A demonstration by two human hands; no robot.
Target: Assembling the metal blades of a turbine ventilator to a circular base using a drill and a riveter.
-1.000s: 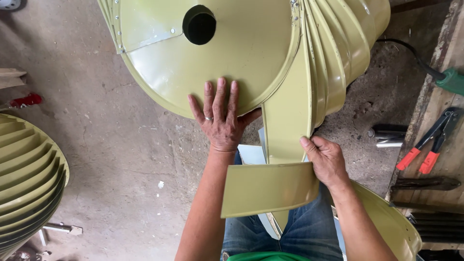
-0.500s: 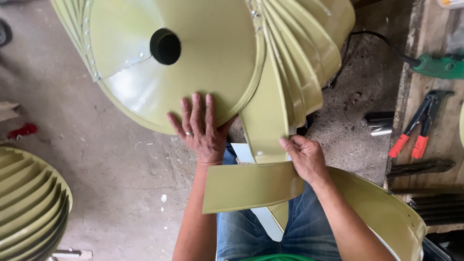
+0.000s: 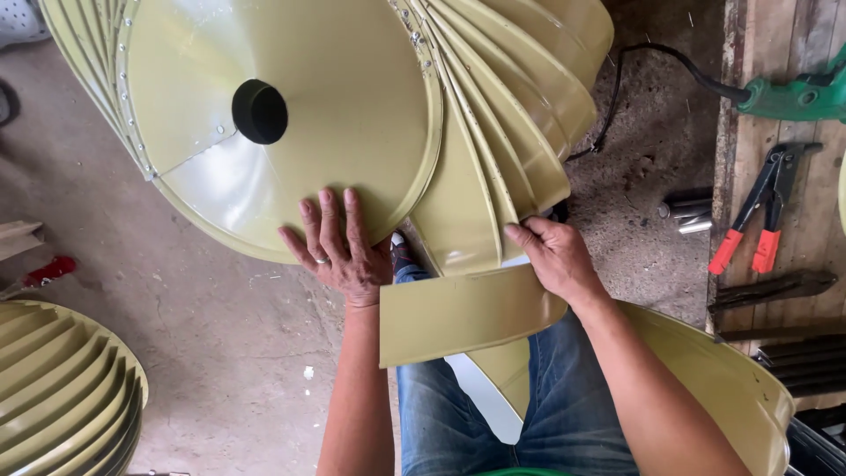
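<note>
Left hand (image 3: pixel 339 251) flat on olive disc (image 3: pixel 291 115); right hand (image 3: pixel 555 256) grips blade (image 3: pixel 458 313).

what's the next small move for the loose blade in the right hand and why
Probably slide the loose blade up so it tucks against the last fitted vane. The right hand grips its upper right end right where the fanned vanes stop, and it lies flat across the lap below them. The left hand lies flat on the round plate, seemingly steadying the assembly.

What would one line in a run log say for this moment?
left hand: flat on olive metal disc | right hand: grips curved olive blade | red-handled riveter: on wooden bench, untouched
</note>
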